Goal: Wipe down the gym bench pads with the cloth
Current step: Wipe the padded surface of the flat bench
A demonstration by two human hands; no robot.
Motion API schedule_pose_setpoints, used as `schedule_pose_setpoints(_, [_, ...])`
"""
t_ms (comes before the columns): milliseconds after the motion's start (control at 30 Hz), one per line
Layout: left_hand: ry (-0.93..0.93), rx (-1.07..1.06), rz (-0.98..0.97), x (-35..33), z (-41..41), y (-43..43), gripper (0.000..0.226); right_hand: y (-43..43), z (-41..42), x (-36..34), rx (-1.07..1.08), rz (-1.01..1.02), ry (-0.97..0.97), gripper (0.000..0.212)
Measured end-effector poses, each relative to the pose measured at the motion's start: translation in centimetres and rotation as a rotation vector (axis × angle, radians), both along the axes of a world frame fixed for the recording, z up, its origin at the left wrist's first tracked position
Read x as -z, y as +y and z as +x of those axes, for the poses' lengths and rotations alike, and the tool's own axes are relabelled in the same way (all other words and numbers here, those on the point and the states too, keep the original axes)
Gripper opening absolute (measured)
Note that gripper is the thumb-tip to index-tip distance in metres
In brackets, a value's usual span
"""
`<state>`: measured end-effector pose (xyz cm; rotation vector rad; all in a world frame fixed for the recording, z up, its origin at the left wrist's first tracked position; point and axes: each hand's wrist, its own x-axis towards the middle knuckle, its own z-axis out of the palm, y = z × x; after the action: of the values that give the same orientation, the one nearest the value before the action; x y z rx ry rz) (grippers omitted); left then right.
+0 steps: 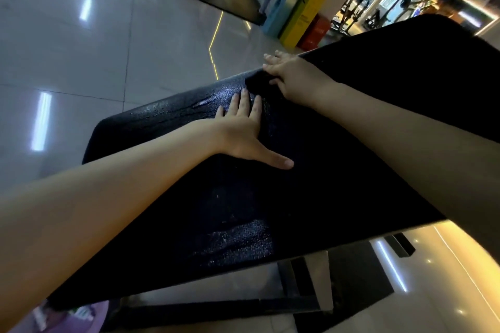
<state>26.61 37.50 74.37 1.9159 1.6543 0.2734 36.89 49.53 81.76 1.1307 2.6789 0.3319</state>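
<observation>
Nearest you, the bench pad (324, 184) shows a damp sheen, so that stretch looks wiped. Your left hand (243, 132) lies flat on it, fingers spread, holding nothing. Farther on, at the far edge, your right hand (292, 76) presses fairly straight fingers on a dark patch, probably the cloth (255, 80). The pad beyond looks unwiped.

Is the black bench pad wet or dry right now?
Wet in places, it seems: the bench pad shines with streaks by the left hand and glistens near its close edge.
</observation>
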Motion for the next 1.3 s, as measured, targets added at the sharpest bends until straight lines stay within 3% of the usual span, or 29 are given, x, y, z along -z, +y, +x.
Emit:
schedule_pose_setpoints(233, [0.001, -0.054, -0.010, -0.7, 0.1, -1.1, 0.155, -0.9, -1.0, -0.3, 0.048, 0.015, 0.030, 0.041])
schedule_pose_setpoints(567, [0.009, -0.082, -0.061, -1.1, 0.2, -1.8, 0.155, -11.4, 8.3, -2.5, -0.052, -0.151, 0.049, 0.048])
schedule_pose_setpoints(1033, [-0.011, -0.074, -0.066, -0.5, 0.1, -1.3, 0.157, -3.4, 0.9, 0.9, 0.000, 0.007, -0.008, 0.047])
schedule_pose_setpoints(1300, [-0.075, -0.179, -0.033, -0.9, 0.6, -2.7, 0.135, -2.3, -1.6, 1.8, 0.052, 0.092, 0.035, 0.037])
